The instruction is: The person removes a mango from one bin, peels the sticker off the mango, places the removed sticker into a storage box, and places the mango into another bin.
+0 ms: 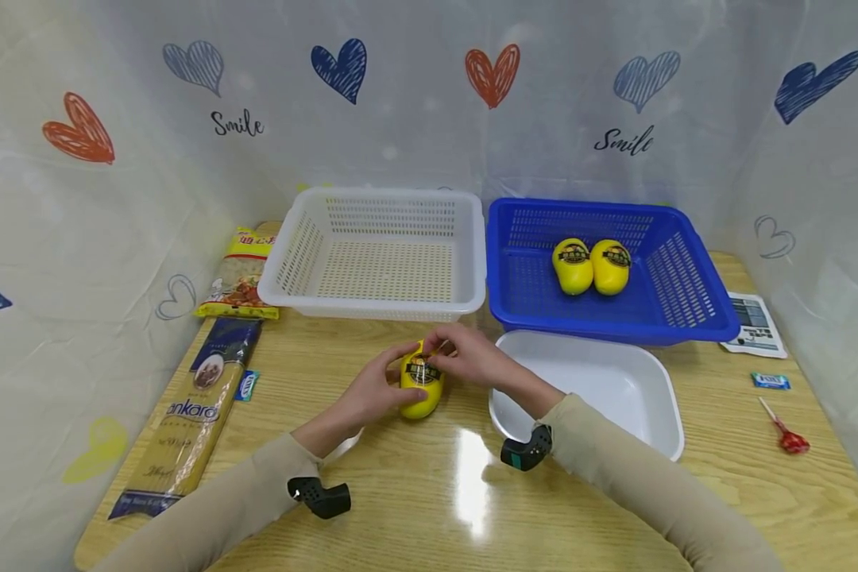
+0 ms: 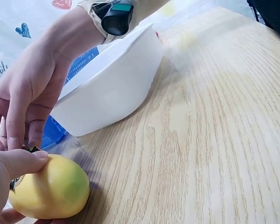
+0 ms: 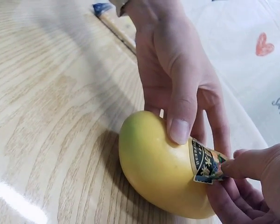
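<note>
A yellow mango [image 1: 416,407] lies on the table just in front of the white basket. My left hand [image 1: 367,391] grips it from the left, thumb on the near side and fingers round the far side. From the right, my right hand [image 1: 470,359] pinches the edge of the dark printed sticker [image 3: 206,161] on the mango. In the right wrist view the sticker's near corner stands lifted off the skin. A greenish patch shows on the mango [image 2: 67,189] in the left wrist view.
Two stickered mangoes [image 1: 592,268] lie in the blue basket [image 1: 536,314]. Left of it stands a white basket [image 1: 372,306]; a white basin [image 1: 615,389] sits under my right forearm. Spaghetti [image 1: 193,421], a noodle bag [image 1: 239,274], wrapped candies and a lollipop [image 1: 789,437] lie along the sides.
</note>
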`<state>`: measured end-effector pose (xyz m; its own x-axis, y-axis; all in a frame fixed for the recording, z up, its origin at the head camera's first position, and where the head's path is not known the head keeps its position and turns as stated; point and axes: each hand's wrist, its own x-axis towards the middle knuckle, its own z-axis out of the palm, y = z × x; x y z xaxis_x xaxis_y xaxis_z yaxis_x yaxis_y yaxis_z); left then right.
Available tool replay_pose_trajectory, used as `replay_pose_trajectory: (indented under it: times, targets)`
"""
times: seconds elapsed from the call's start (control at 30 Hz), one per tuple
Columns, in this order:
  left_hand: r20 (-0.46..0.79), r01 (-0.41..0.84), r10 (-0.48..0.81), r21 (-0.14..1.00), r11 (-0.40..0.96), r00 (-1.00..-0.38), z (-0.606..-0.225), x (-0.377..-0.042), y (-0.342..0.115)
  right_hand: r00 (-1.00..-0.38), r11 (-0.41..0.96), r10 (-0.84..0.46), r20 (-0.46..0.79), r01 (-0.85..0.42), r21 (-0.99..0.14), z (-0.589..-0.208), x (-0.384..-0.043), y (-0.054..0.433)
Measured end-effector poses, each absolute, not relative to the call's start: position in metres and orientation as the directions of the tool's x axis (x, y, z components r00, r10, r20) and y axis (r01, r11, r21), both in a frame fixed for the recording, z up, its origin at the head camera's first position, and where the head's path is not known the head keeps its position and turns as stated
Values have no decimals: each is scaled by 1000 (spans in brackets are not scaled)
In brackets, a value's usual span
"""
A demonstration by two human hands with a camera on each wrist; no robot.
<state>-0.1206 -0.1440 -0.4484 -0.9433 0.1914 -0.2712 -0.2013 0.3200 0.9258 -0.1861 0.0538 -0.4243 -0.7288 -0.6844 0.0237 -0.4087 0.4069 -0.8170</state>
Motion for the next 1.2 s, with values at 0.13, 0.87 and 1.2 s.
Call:
replay_pose_trajectory:
  times: [0.13,0.87,1.2]
  targets:
    - [-270,-198,194,925,323,-943,-449,-120,-144,-730,423,-682,31,-429,-798,-425,-186,53]
    - [-186,-110,166,916,386,-968,-447,-118,-135,-745,461,-666,48,-461,-758,-405,-181,52]
    - [-225,-160,140,916,368,-964,-447,-117,-136,-787,434,-616,-10,-329,-839,-411,-178,55]
